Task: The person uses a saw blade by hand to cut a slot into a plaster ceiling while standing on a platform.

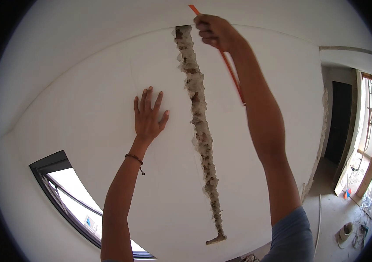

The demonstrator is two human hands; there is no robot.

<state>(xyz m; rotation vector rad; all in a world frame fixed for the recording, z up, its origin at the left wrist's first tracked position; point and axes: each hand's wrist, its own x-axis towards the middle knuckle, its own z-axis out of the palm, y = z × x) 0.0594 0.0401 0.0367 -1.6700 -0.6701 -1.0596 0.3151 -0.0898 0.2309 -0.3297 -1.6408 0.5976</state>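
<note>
My left hand lies against the white wall with its fingers spread and nothing in it. A dark beaded bracelet circles that wrist. To its right a rough channel is cut into the wall, running from the ceiling line down to a short sideways notch. High up, beside the channel's top end, my right hand is closed around a long, thin orange-red strip. One end sticks out above the fist; the other slants down along my forearm to a small pale tip. Its exact kind I cannot make out.
A dark-framed window sits at lower left. On the right, a passage holds a dark door panel and a timber post. A pale bucket and cables stand on the floor at lower right. The ceiling curves overhead.
</note>
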